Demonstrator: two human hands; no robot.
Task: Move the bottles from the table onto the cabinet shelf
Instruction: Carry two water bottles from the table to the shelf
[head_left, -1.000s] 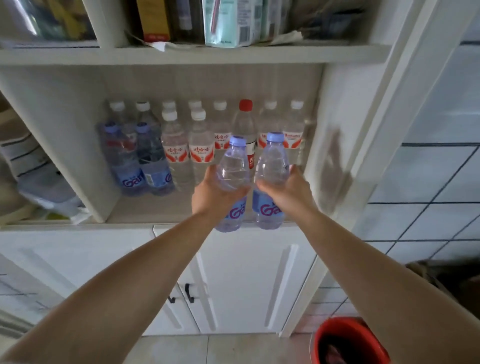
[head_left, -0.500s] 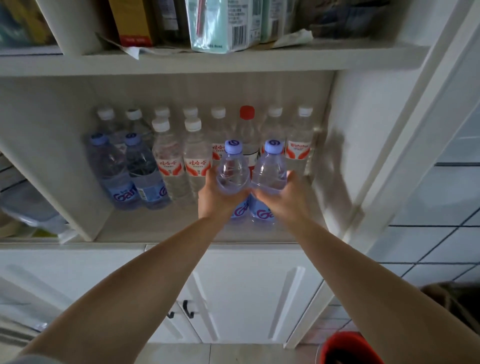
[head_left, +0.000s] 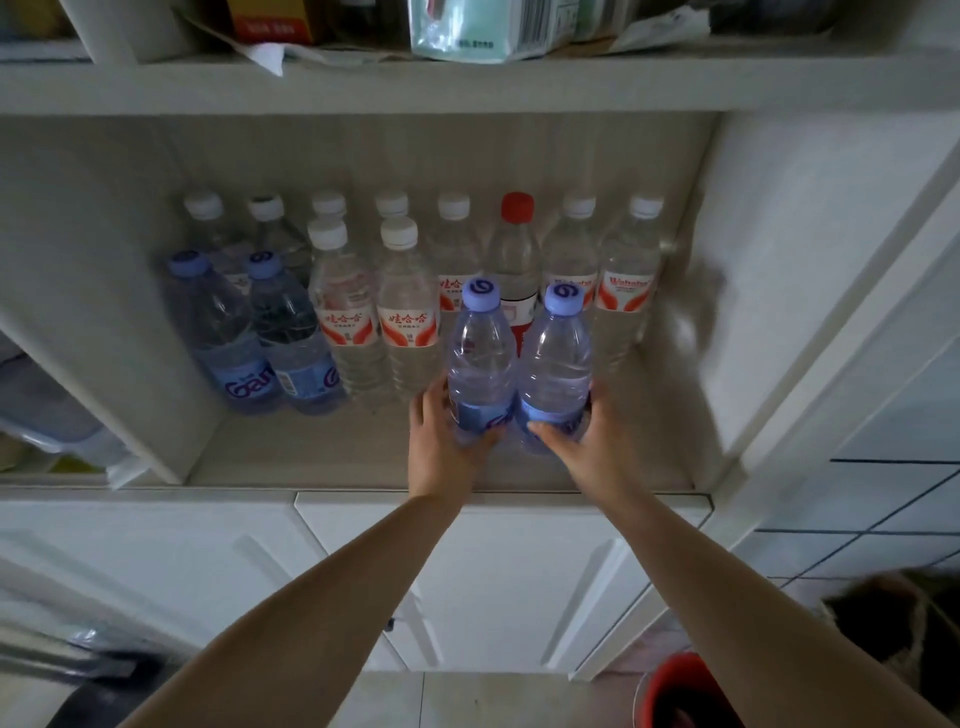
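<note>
- At the far left of the cabinet shelf (head_left: 322, 452) stand two blue-capped bottles (head_left: 260, 332) side by side, near the shelf's left wall, their blue labels facing out.
- Just right of them stand two white-capped bottles with red labels (head_left: 376, 317), with a row of white caps behind along the back wall.
- The left hand (head_left: 441, 431) is wrapped around the lower part of the left held bottle (head_left: 480, 358), fingers curled over its blue label; the bottle is upright, its base low over the shelf, though whether it touches the board is hidden.
- Behind the two held bottles a red-capped bottle (head_left: 516, 249) stands in the back row.
- The right held bottle (head_left: 557, 358) is touching its neighbour; the right hand (head_left: 592, 441) clasps its lower part, thumb across the front of the label.
- Further right, a red-labelled bottle (head_left: 626, 291) stands near the shelf's right wall.
- Low at the right, on the floor, sits a red bucket (head_left: 675, 696).
</note>
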